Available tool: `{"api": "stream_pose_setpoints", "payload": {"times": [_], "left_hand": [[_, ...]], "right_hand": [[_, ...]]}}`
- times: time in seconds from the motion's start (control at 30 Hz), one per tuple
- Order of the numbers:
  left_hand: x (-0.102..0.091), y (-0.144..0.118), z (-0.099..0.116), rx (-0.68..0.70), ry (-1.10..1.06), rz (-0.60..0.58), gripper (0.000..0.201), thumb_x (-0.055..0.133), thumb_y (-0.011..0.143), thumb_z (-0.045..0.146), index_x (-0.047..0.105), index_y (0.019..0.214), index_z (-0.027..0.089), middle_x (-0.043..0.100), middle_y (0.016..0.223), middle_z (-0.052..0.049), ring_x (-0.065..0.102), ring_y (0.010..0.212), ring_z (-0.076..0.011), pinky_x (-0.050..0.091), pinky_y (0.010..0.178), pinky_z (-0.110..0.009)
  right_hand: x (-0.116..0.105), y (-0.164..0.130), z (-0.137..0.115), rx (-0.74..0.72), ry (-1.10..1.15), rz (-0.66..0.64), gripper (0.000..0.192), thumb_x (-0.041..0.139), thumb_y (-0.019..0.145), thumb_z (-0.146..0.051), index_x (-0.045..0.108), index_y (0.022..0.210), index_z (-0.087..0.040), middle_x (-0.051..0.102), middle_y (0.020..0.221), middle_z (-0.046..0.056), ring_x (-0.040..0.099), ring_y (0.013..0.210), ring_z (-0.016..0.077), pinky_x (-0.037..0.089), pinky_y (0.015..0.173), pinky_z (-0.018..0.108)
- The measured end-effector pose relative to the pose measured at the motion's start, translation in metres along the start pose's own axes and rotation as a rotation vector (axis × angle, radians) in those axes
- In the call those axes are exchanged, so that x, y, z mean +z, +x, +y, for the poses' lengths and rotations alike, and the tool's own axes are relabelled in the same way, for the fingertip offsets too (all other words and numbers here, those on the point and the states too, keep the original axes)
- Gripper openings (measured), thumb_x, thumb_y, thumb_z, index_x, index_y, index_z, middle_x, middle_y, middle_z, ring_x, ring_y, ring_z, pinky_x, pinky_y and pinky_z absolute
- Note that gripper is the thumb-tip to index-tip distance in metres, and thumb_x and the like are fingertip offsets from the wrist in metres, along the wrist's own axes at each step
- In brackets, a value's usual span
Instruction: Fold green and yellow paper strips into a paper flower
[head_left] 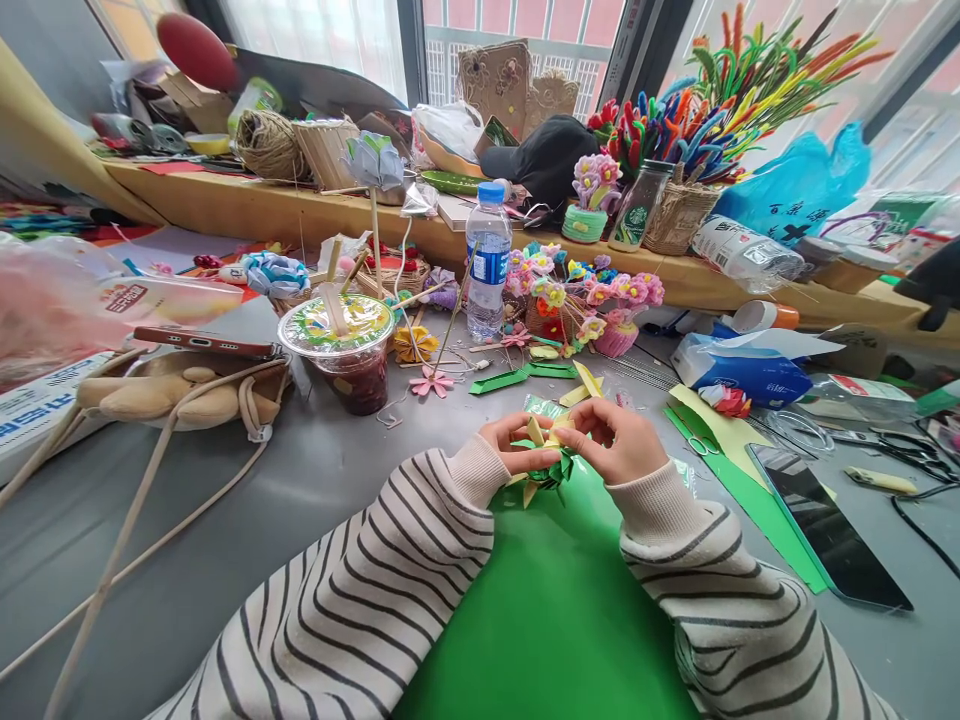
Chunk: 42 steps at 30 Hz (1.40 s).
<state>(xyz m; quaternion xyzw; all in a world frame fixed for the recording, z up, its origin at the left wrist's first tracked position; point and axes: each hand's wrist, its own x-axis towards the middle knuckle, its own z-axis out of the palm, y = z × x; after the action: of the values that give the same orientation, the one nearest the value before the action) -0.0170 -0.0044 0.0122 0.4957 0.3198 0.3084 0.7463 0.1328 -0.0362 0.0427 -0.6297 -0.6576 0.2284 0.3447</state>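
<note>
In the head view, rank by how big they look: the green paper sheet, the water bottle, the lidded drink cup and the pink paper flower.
1. green paper sheet, though nearest the camera
2. and 3. lidded drink cup and water bottle: too close to rank
4. pink paper flower

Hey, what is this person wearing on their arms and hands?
Both arms wear a cream knitted sweater with thin dark horizontal stripes; the ribbed cuffs are plain cream, without stripes. The left hand and right hand are bare: no gloves, and no rings, watch or bracelet show.

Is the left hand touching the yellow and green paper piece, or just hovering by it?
Touching. The head view shows the left hand pinching the yellow and green paper piece with its fingertips, and the right hand gripping it from the other side.
</note>
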Motion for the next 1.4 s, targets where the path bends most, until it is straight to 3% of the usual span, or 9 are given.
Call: {"api": "stream_pose_setpoints", "payload": {"times": [0.07,0.2,0.3,0.4,0.6,0.7,0.83,1.13,1.4], "left_hand": [[0.0,0.001,0.0,-0.003,0.016,0.012,0.036,0.07,0.049,0.023,0.056,0.082,0.017,0.057,0.074,0.001,0.053,0.068,-0.0099,0.039,0.071,-0.027],[0.004,0.002,0.001,0.003,0.015,0.019,0.037,0.071,0.047,0.022,0.056,0.08,0.016,0.057,0.072,0.001,0.053,0.069,-0.0094,0.04,0.07,-0.026],[0.006,0.001,0.002,0.019,-0.009,0.023,0.037,0.071,0.047,0.022,0.054,0.08,0.016,0.057,0.072,0.001,0.052,0.066,-0.0079,0.041,0.069,-0.026],[0.006,0.001,0.002,0.033,-0.041,0.026,0.039,0.071,0.047,0.021,0.053,0.082,0.016,0.057,0.071,0.001,0.053,0.065,-0.008,0.041,0.069,-0.026],[0.005,-0.001,0.002,0.13,-0.055,0.015,0.049,0.071,0.048,0.023,0.052,0.093,0.017,0.056,0.087,-0.003,0.053,0.081,-0.015,0.041,0.073,-0.031],[0.007,-0.002,0.001,0.172,-0.004,-0.028,0.058,0.072,0.045,0.02,0.05,0.099,0.019,0.054,0.094,-0.005,0.052,0.084,-0.0166,0.043,0.068,-0.028],[0.008,-0.002,-0.002,0.213,0.073,0.013,0.055,0.069,0.051,0.023,0.049,0.101,0.018,0.054,0.097,-0.007,0.052,0.081,-0.016,0.043,0.061,-0.025],[0.006,-0.002,-0.005,0.297,0.168,0.058,0.05,0.067,0.055,0.026,0.051,0.101,0.015,0.056,0.098,-0.008,0.051,0.09,-0.0187,0.037,0.084,-0.033],[0.004,-0.002,-0.006,0.285,0.188,0.033,0.051,0.066,0.056,0.027,0.048,0.103,0.015,0.055,0.099,-0.009,0.051,0.089,-0.0186,0.04,0.078,-0.031]], "right_hand": [[-0.005,0.004,-0.003,0.005,-0.086,-0.033,0.018,0.057,0.061,-0.034,0.051,0.061,-0.016,0.053,0.057,-0.002,0.039,0.046,0.0071,0.033,0.047,0.021],[-0.019,0.014,-0.012,0.021,-0.238,-0.232,0.022,0.054,0.062,-0.037,0.052,0.056,-0.016,0.052,0.053,-0.002,0.042,0.048,0.008,0.032,0.048,0.021],[-0.025,0.021,-0.019,-0.008,-0.431,-0.271,0.024,0.055,0.062,-0.039,0.053,0.053,-0.017,0.052,0.052,-0.002,0.042,0.049,0.0089,0.03,0.049,0.022],[-0.025,0.023,-0.022,-0.043,-0.47,-0.22,0.022,0.057,0.061,-0.038,0.055,0.054,-0.017,0.053,0.055,-0.001,0.042,0.051,0.0098,0.03,0.052,0.024],[-0.021,0.018,-0.021,-0.084,-0.225,-0.061,0.018,0.059,0.062,-0.033,0.054,0.058,-0.016,0.054,0.059,-0.002,0.042,0.052,0.0082,0.034,0.052,0.022],[-0.02,0.016,-0.018,-0.102,-0.171,-0.01,0.019,0.06,0.062,-0.033,0.053,0.056,-0.017,0.053,0.057,-0.002,0.043,0.051,0.0082,0.033,0.051,0.021],[-0.017,0.016,-0.016,-0.153,-0.177,0.057,0.019,0.06,0.062,-0.034,0.053,0.055,-0.017,0.053,0.057,-0.002,0.043,0.051,0.0085,0.033,0.051,0.022],[-0.022,0.019,-0.009,-0.123,-0.081,-0.08,0.018,0.054,0.068,-0.035,0.059,0.065,-0.018,0.06,0.065,0.0,0.051,0.058,0.0103,0.036,0.051,0.022],[-0.012,0.015,-0.005,-0.28,-0.192,0.082,0.013,0.053,0.07,-0.027,0.058,0.062,-0.017,0.059,0.064,0.001,0.048,0.055,0.0093,0.036,0.051,0.022]]}}
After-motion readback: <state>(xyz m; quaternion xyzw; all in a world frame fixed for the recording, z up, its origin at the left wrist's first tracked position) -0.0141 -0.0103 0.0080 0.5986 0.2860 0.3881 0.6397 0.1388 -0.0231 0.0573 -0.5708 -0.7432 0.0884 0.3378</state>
